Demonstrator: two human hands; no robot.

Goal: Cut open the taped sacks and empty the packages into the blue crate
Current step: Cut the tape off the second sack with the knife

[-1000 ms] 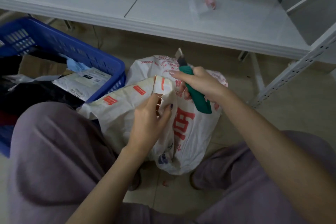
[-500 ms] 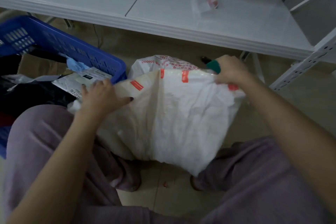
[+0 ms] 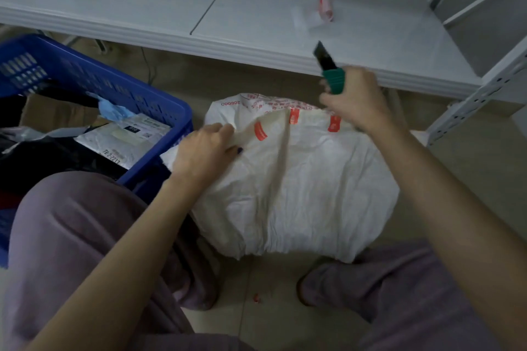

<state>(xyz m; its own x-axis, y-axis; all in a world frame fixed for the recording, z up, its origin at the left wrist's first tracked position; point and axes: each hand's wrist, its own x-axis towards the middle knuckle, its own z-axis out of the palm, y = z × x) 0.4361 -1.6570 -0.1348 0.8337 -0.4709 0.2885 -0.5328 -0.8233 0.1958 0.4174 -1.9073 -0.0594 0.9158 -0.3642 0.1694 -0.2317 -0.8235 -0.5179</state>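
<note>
Between the person's knees, the white sack (image 3: 299, 185) lies on the floor. The left hand (image 3: 204, 151) pinches its taped top fold, further in from the corner than before. At the sack's far edge, the right hand (image 3: 356, 100) grips the green knife (image 3: 332, 81), its blade now raised. The blue crate (image 3: 176, 114) stands just left of the sack.

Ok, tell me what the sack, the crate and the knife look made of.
The sack looks like thin white plastic, perhaps woven, matte: it creases finely. The blue crate: rigid moulded plastic, slightly glossy, slotted walls. The knife: green ribbed plastic body, dark blade, likely metal.
</note>
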